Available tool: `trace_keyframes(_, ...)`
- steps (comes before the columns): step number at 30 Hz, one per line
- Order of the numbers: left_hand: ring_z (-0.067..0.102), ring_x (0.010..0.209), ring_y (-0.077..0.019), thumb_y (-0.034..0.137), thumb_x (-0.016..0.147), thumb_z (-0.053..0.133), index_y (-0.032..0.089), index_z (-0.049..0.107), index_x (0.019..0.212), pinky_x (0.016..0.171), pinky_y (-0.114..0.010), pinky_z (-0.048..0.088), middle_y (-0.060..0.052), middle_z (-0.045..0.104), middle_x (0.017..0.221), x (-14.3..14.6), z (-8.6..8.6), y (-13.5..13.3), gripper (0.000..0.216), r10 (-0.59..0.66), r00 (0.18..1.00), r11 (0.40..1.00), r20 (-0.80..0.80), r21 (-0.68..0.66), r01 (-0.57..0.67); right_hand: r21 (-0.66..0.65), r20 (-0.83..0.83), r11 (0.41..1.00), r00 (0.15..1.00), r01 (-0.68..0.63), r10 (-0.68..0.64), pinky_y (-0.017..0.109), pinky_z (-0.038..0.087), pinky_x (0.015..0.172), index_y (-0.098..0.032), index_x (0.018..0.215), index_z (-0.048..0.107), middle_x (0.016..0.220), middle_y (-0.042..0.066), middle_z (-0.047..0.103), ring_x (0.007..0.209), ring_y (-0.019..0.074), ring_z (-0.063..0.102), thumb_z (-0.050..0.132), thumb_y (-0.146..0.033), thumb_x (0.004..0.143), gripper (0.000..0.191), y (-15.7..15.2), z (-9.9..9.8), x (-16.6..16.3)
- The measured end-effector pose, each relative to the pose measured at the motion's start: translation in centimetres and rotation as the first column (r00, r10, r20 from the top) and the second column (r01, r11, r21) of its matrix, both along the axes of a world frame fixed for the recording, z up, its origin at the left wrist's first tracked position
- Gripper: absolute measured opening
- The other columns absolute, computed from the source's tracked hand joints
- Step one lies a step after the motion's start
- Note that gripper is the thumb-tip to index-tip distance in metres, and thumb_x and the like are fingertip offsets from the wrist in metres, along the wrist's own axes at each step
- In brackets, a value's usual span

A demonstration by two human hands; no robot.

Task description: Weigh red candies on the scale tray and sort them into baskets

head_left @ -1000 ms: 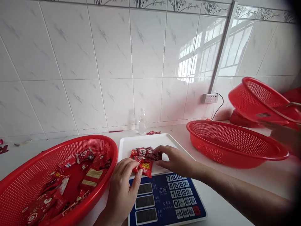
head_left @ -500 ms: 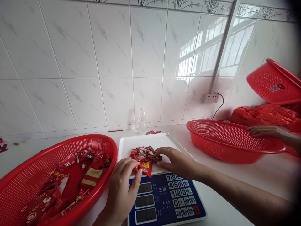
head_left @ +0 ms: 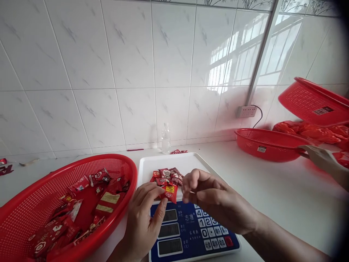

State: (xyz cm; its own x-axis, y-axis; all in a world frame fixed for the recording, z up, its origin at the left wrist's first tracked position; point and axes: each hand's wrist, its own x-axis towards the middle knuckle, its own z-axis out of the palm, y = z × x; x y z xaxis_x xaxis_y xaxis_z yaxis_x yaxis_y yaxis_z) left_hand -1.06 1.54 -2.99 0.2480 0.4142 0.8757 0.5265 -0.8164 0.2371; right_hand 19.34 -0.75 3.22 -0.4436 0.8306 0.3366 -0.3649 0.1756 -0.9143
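Observation:
A small pile of red and maroon snack packets [head_left: 169, 178] lies on the white tray [head_left: 188, 159] of a digital scale [head_left: 195, 233]. My left hand [head_left: 145, 214] rests at the pile's left front side, thumb apart from the fingers, fingertips against a red packet with yellow print [head_left: 169, 193]. Raised over the scale's keypad is my right hand [head_left: 218, 200], its fingers loosely bent and apart, with nothing visible in them. It covers part of the keys. To the left, a red plastic basket [head_left: 128, 163] holds several red packets.
At the right, another person's hand [head_left: 324, 160] is at the rim of a red basket [head_left: 272, 151]. A tilted red basket [head_left: 313, 102] is above red plastic bags [head_left: 311, 131]. A clear bottle [head_left: 165, 138] stands by the tiled wall, near several packets [head_left: 178, 151].
My right hand has lifted off the packets toward me, with its palm turned. The right basket has shifted back and right with the other person's hand; the tilted basket is slightly lower.

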Motion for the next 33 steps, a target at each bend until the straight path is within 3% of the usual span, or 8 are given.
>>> trace_keyframes(2,0.064,0.1,-0.0193,0.019,0.096,0.056,0.023,0.059,0.106,0.091,-0.032,0.054,-0.004,0.069,0.1,0.0,0.0,0.0,0.012,-0.012,1.0,1.0,0.008,0.003,0.012,-0.07,-0.259,0.984,0.955,-0.164,0.141,0.024,0.049,0.076,-0.021,0.08,0.062,0.082,-0.002,0.058,0.078,0.0115,0.059,0.067,-0.012,0.071,0.014,-0.6,0.1,-0.4)
trace_keyframes(5,0.064,0.099,-0.0191,0.02,0.096,0.056,0.023,0.059,0.105,0.091,-0.032,0.053,-0.004,0.068,0.1,0.0,-0.1,0.1,0.01,-0.013,1.0,1.0,0.004,0.0,0.013,-0.08,-0.4,0.955,0.887,-0.285,0.231,0.02,0.047,0.071,-0.02,0.075,0.058,0.075,-0.003,0.049,0.071,0.01,0.052,0.065,-0.007,0.065,0.018,-1.3,0.5,-1.1)
trace_keyframes(11,0.063,0.1,-0.0181,0.023,0.098,0.055,0.023,0.06,0.103,0.093,-0.03,0.05,-0.003,0.068,0.099,-0.1,-0.2,0.2,0.007,-0.015,1.0,1.0,-0.013,0.002,0.015,-0.056,-0.438,0.939,0.854,-0.339,0.282,0.017,0.044,0.063,-0.02,0.066,0.042,0.068,-0.005,0.039,0.062,0.0088,0.037,0.061,-0.005,0.06,0.024,-2.0,1.3,-1.7)
trace_keyframes(24,0.063,0.099,-0.0176,0.024,0.098,0.054,0.023,0.059,0.103,0.092,-0.029,0.05,-0.002,0.068,0.099,-0.1,-0.1,0.2,0.007,-0.01,1.0,1.0,-0.02,0.017,0.01,-0.064,-0.523,0.916,0.795,-0.397,0.308,0.015,0.044,0.06,-0.021,0.063,0.033,0.064,-0.006,0.036,0.059,0.0078,0.034,0.06,-0.004,0.059,0.031,-2.2,1.7,-2.5)
trace_keyframes(33,0.064,0.097,-0.0168,0.021,0.098,0.053,0.022,0.059,0.102,0.092,-0.028,0.051,-0.003,0.069,0.098,-0.1,0.2,0.1,0.007,-0.013,1.0,1.0,-0.016,0.018,0.013,-0.013,-0.637,0.908,0.704,-0.419,0.315,0.012,0.042,0.056,-0.02,0.06,0.03,0.061,-0.009,0.034,0.055,0.0056,0.033,0.05,0.005,0.046,0.036,-2.4,3.0,-3.7)
